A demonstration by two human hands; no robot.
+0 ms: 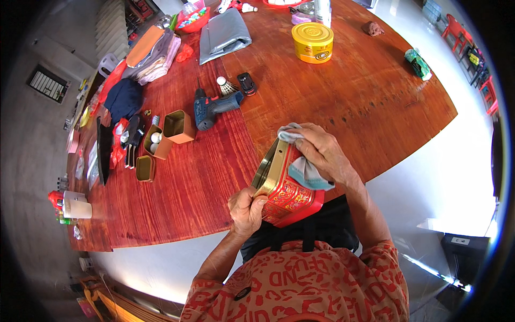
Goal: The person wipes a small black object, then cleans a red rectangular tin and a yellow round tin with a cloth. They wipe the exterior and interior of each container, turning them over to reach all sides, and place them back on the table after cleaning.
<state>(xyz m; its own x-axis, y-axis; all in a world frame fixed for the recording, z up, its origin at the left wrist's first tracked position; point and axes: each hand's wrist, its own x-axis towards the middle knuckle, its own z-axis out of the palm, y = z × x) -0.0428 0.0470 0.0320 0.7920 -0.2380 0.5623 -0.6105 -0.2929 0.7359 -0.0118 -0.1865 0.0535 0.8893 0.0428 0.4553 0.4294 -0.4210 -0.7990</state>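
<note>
A red and gold patterned tin box is tilted at the table's near edge, its open top facing left. My left hand grips the near corner of its gold rim, thumb and fingers closed on it. Against the far side of the tin, my right hand is closed on a grey-white cloth with a teal border. One end of the cloth is bunched over the far corner of the rim, and the rest hangs down along the patterned side. The inside of the tin shows only in part.
On the wooden table lie a cordless drill, a shuttlecock and a battery pack. Small open tins stand to the left, one holding white balls. Farther back are a yellow round tin and a folded grey bag.
</note>
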